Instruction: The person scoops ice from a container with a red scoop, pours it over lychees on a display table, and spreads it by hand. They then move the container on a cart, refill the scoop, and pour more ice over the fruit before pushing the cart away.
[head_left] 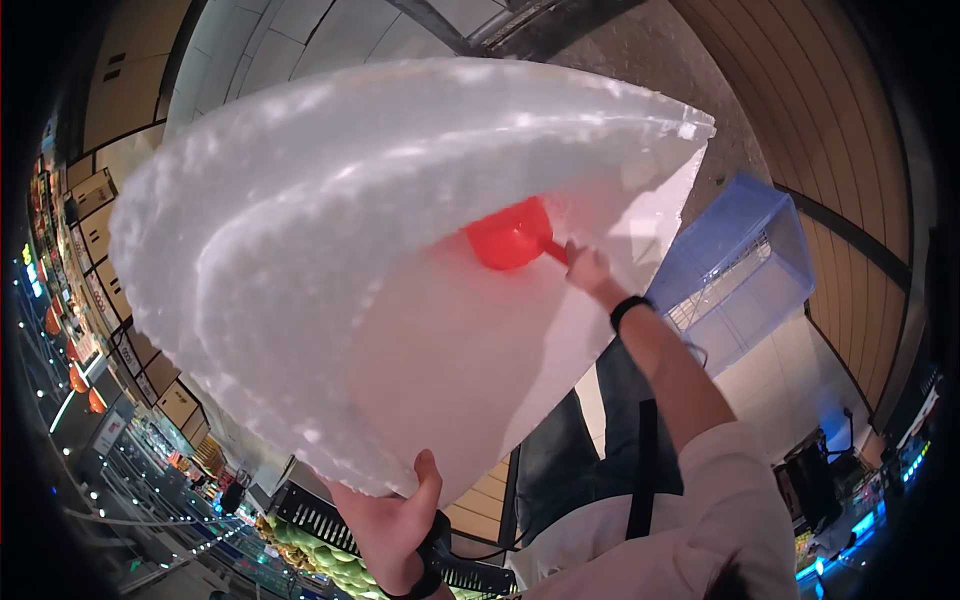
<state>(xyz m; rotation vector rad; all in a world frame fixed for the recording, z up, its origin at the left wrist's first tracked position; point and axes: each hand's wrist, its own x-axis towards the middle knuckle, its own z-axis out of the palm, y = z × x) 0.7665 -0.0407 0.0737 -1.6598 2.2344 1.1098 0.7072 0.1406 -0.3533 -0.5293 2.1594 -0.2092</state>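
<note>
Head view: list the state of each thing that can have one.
White foam box: open, tilted.
Red scoop: inside the box, held by its handle.
Right hand: closed around the handle.
Left hand: gripping the box's near edge.
Blue plastic crate: open.
Black wristband: worn, right wrist.

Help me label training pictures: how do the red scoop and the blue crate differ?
Colour: the scoop is bright red; the crate is pale blue. Size: the scoop looks much smaller than the crate. Walls: the scoop's look solid, the crate's partly latticed. State: the right hand grips the scoop; no hand holds the crate. Both look like plastic.
</note>
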